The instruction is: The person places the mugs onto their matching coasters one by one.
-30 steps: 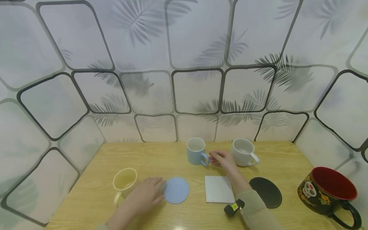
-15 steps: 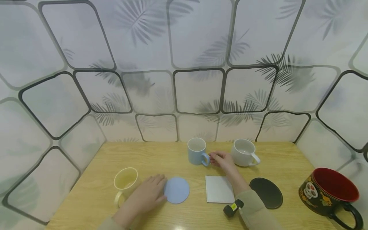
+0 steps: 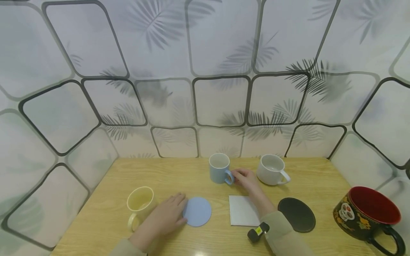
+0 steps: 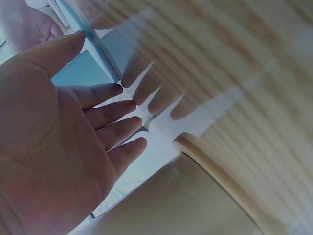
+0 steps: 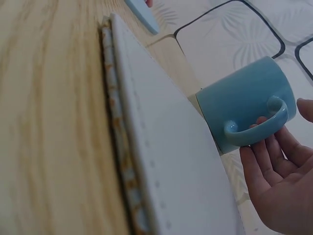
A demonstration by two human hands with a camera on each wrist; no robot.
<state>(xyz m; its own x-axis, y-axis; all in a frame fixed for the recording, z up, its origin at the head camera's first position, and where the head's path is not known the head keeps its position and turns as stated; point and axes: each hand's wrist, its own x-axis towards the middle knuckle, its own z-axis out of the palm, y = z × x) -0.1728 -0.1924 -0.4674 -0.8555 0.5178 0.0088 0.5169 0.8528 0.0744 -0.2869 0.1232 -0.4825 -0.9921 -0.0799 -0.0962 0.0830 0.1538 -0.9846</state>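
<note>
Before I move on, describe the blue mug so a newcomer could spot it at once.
Look to the far edge of the wooden table. There, the blue mug stands, its handle beside the right hand. Unlike the white mug to the right, its outside is blue.

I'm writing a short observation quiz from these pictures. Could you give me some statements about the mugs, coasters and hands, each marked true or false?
1. The right grip is at the handle of the blue mug. True.
2. The blue mug lies on its side. False: the blue mug stands upright.
3. In the head view, the left grip lies between the yellow mug and the round blue coaster. True.
4. A mug stands on the black coaster. False: nothing stands on the black coaster.
5. The skull-patterned mug is white inside. False: the skull-patterned mug is red inside.
</note>
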